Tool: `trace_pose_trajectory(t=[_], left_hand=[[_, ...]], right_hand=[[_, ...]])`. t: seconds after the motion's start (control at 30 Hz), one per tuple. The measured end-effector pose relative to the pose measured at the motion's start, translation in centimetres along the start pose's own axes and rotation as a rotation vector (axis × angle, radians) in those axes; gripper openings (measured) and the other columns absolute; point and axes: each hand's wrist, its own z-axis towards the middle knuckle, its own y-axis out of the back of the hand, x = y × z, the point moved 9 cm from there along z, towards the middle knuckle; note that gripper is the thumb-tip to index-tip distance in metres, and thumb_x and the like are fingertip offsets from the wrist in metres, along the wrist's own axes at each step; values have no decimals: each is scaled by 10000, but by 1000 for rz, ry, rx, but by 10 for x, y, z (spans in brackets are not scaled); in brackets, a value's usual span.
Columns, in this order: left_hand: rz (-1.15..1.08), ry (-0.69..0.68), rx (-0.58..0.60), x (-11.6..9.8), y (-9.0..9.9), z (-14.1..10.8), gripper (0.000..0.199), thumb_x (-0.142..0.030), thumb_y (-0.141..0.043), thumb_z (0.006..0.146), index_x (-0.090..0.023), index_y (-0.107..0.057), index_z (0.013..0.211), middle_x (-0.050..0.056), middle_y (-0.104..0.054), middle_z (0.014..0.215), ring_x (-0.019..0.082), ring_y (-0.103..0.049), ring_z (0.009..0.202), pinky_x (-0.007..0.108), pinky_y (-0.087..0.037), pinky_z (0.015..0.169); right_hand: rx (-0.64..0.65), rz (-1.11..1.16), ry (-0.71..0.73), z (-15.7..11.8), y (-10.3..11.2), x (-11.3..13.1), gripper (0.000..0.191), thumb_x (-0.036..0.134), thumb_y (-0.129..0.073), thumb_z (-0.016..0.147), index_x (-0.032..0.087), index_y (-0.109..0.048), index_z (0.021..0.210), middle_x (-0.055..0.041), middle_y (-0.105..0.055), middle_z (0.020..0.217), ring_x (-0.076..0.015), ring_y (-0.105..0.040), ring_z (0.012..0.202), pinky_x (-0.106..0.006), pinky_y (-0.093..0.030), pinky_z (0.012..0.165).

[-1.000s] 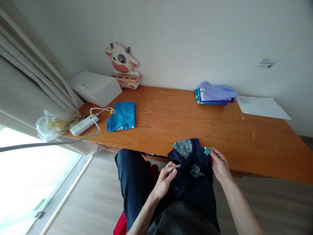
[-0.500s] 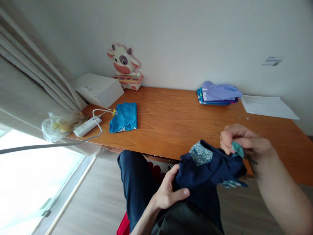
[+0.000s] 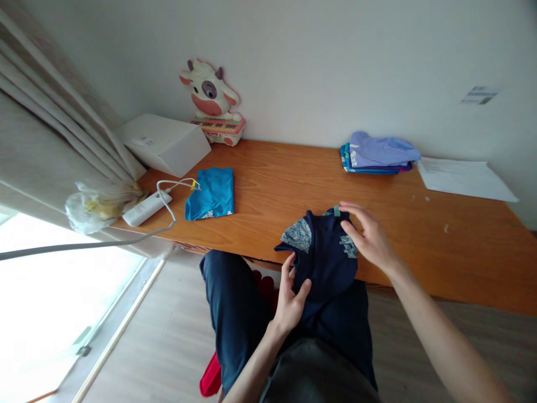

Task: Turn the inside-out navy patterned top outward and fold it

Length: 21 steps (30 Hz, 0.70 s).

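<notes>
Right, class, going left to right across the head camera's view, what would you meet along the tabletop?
Clear plastic bag, white power strip, folded blue cloth, navy garment, lilac-topped stack of folded cloth, white sheet.

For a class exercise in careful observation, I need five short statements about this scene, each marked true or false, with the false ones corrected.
1. The left hand and right hand are both at the navy garment. True.
2. The cow toy stands right of the folded stack. False: the cow toy stands to its left.
3. A lilac garment tops the folded stack. True.
4. The blue cloth lies on the white box. False: the blue cloth lies on the table.
5. White paper lies right of the folded stack. True.
</notes>
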Motion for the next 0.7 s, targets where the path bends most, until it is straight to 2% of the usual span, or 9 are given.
trace_pose_trajectory(t=[0.07, 0.17, 0.23, 0.3, 0.4, 0.47, 0.53, 0.6, 0.7], left_hand=[[-50, 51, -74, 10, 11, -3, 780, -419, -821, 958, -318, -442, 1632, 117, -649, 1534, 286, -627, 1426, 447, -460, 1238], [-176, 197, -182, 29, 22, -7, 682, -471, -866, 905, -257, -584, 1487, 103, -771, 1295, 272, -745, 1195, 403, -569, 1074], [-251, 271, -182, 38, 21, -6, 579, -506, -879, 881, -205, -676, 1332, 89, -803, 1137, 266, -774, 1051, 383, -600, 977], [-277, 295, -195, 39, 20, -3, 539, -498, -929, 825, -187, -730, 1218, 80, -807, 1105, 264, -772, 1032, 360, -595, 957], [-351, 335, -223, 37, 15, -1, 587, -466, -983, 757, -215, -753, 1235, 78, -799, 1208, 273, -751, 1140, 340, -574, 994], [-425, 357, -180, 34, 3, 1, 564, -469, -969, 766, -225, -762, 1231, 78, -792, 1226, 274, -741, 1159, 349, -559, 1015], [-454, 337, -106, 28, -9, 5, 487, -460, -950, 769, -218, -776, 1154, 70, -795, 1145, 267, -739, 1109, 365, -546, 1025], [-462, 294, -49, 22, -18, 6, 426, -437, -936, 744, -214, -778, 1072, 62, -787, 1076, 266, -730, 1081, 390, -530, 1046], [-504, 256, 0, 19, -23, 4, 402, -403, -870, 713, -229, -776, 1063, 64, -777, 1068, 283, -721, 1071, 447, -518, 1057]], right_hand=[[-90, -37, -75, -46, 1, -27, 341, 413, -589, 1083, 300, -665, 1396, -87, -666, 1500, -300, -609, 1424, -533, -452, 1256], [-207, -211, -215, -101, 9, -75, 403, 429, -582, 1062, 249, -662, 1413, -150, -682, 1440, -360, -617, 1381, -590, -470, 1215], [-169, -348, -266, -121, 6, -101, 453, 421, -576, 1044, 219, -665, 1440, -180, -665, 1462, -398, -597, 1394, -629, -455, 1208], [-80, -421, -272, -128, -4, -113, 464, 407, -573, 1033, 224, -680, 1445, -175, -628, 1533, -415, -560, 1440, -653, -425, 1225], [2, -378, -258, -125, -23, -107, 420, 417, -557, 1045, 256, -717, 1399, -133, -567, 1637, -416, -460, 1553, -695, -323, 1284], [14, -260, -266, -122, -36, -90, 412, 464, -560, 1060, 265, -722, 1383, -117, -544, 1671, -409, -395, 1608, -726, -226, 1320], [21, -78, -295, -122, -51, -69, 443, 518, -601, 1053, 284, -706, 1414, -103, -559, 1664, -391, -372, 1630, -729, -143, 1347], [48, 153, -362, -128, -68, -47, 480, 535, -661, 1032, 336, -677, 1469, -71, -592, 1639, -357, -402, 1623, -695, -146, 1368], [-15, 547, -511, -146, -85, -24, 555, 486, -744, 991, 448, -619, 1530, 12, -566, 1662, -309, -454, 1599, -623, -298, 1359]])
